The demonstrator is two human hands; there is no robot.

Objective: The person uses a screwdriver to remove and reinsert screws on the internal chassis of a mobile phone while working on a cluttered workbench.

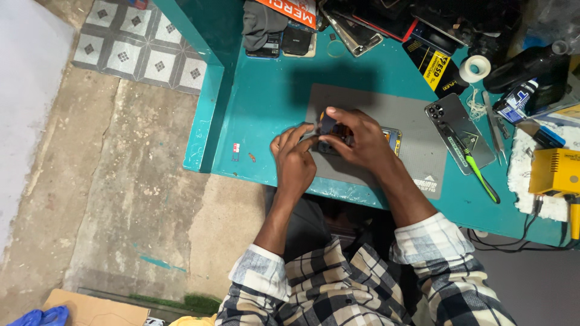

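Observation:
An opened phone lies on a grey work mat on a teal bench. My right hand covers most of the phone and pinches a small dark part at its left end. My left hand is at the mat's left edge, fingers curled against the phone's near corner. What the left fingers hold is hidden.
A phone back cover with a green-handled tool lies right of the mat. Tweezers, a tape roll, a yellow device and a white cloth sit further right. Several phones and parts are piled at the back. Tiny parts lie left.

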